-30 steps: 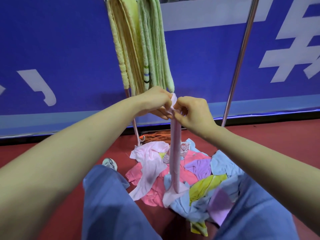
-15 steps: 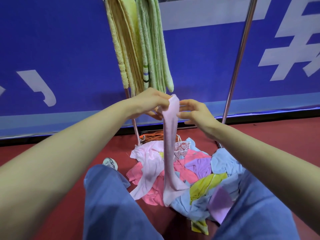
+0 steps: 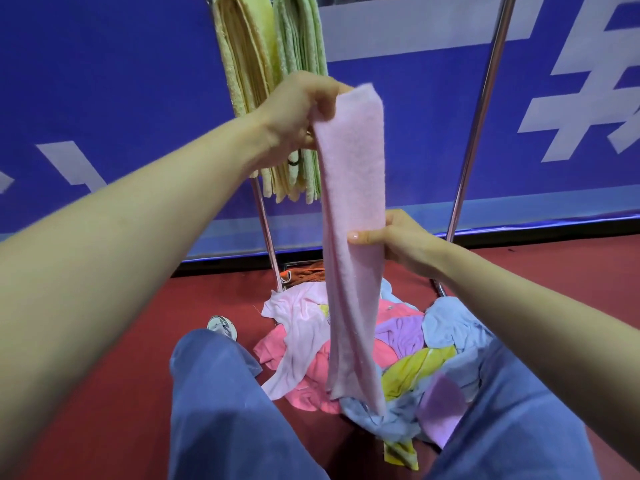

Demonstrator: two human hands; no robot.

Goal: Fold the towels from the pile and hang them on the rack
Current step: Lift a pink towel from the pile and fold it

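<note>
**Pink towel held up over the pile**

A seated person stretches both bare arms forward, with a long pink towel (image 3: 353, 202) hanging upright between them. The left hand (image 3: 298, 112), raised toward 11 o'clock, grips the towel's top end from the left side, fingers curled over the edge. The right hand (image 3: 398, 240), lower and toward 1 o'clock, pinches the strip about halfway down. Its thumb lies flat across the front, nail showing, and its other fingers are hidden behind the cloth.

The towel is pale pink and fuzzy, folded lengthwise into a narrow band with a crease running down its left side. Its bottom end flares slightly over the pile (image 3: 401, 334); whether it touches cannot be told.

The pile is a crumpled heap of pink, lilac, light blue and yellow-green towels. It lies on the red floor (image 3: 104, 393) at 12 o'clock, between the knees of the person's blue trousers (image 3: 221, 410). Beyond it stands the metal rack (image 3: 485, 98), with one upright at 1 o'clock. A yellow towel (image 3: 246, 46) and a green towel (image 3: 301, 32) hang folded from the rack at 11 o'clock, side by side behind the left hand. A blue banner (image 3: 104, 81) with white characters covers the wall behind.
</note>
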